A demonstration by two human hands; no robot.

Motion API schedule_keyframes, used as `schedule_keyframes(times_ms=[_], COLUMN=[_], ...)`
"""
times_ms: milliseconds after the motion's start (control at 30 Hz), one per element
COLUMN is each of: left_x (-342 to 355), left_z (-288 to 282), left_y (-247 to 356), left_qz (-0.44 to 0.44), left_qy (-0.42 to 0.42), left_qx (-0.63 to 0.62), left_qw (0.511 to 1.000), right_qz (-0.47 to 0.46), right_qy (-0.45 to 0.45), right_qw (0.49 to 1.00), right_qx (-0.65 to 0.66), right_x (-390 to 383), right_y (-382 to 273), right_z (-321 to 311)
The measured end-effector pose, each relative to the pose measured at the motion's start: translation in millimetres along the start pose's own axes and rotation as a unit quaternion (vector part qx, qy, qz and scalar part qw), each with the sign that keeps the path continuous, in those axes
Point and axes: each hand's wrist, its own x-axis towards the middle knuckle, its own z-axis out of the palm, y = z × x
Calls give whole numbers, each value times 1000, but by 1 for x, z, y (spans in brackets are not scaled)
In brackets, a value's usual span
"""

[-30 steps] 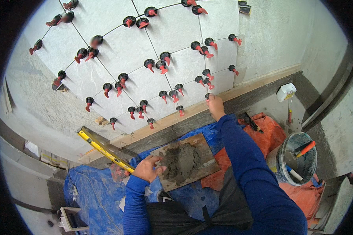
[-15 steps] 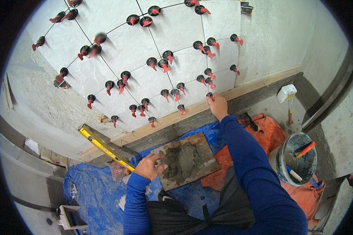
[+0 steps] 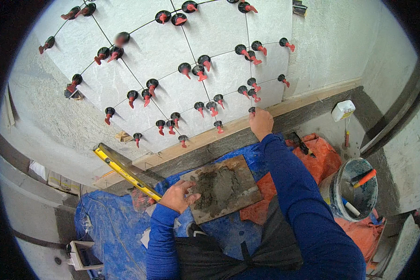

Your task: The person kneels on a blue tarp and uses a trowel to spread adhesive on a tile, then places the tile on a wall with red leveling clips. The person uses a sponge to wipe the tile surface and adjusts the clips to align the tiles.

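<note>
Pale grey wall tiles [image 3: 158, 58] are fixed in rows, and tile levelers with black discs and red T-handles sit along their joints. At the bottom edge of the lowest row, the fingers of my right hand [image 3: 262, 123] are closed on the handle of a tile leveler [image 3: 252, 111], whose black disc shows above them. The fingers partly hide its red handle. My left hand [image 3: 177, 196] holds nothing, its fingers apart, hovering by the left edge of a board [image 3: 201, 215] that carries a patch of wet grey mortar [image 3: 221, 186].
A wooden batten [image 3: 198, 140] runs under the tiles. Beside my left hand leans a yellow spirit level [image 3: 126, 172]. Blue sheeting [image 3: 109, 233] and orange sheeting [image 3: 324, 156] cover the floor. To the right, a bucket [image 3: 329, 191] holds tools; a white container [image 3: 343, 110] stands beyond it.
The view has shifted slightly, so the tiles sit a little higher and further right. My right hand stays on the same tile leveler; my left hand has hardly moved.
</note>
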Motion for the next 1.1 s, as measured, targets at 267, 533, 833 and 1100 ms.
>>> schedule_keyframes(times_ms=[267, 533, 833, 1100], left_x=[-3, -5, -6, -4], left_z=[0, 2, 1, 3], left_y=[2, -3, -2, -1], left_qz=[3, 2, -31, 3], left_qy=[9, 8, 6, 17], left_qx=[-19, -25, -16, -19], left_qw=[1000, 1000, 999, 1000], right_qz=[-16, -28, 217, 127], right_qy=[-4, 11, -251, -106], right_qw=[999, 998, 829, 928], right_qx=[-37, -56, 450, 333], right_x=[-3, -2, 6, 1], right_y=[-4, 3, 33, 25], right_z=[-7, 9, -7, 10])
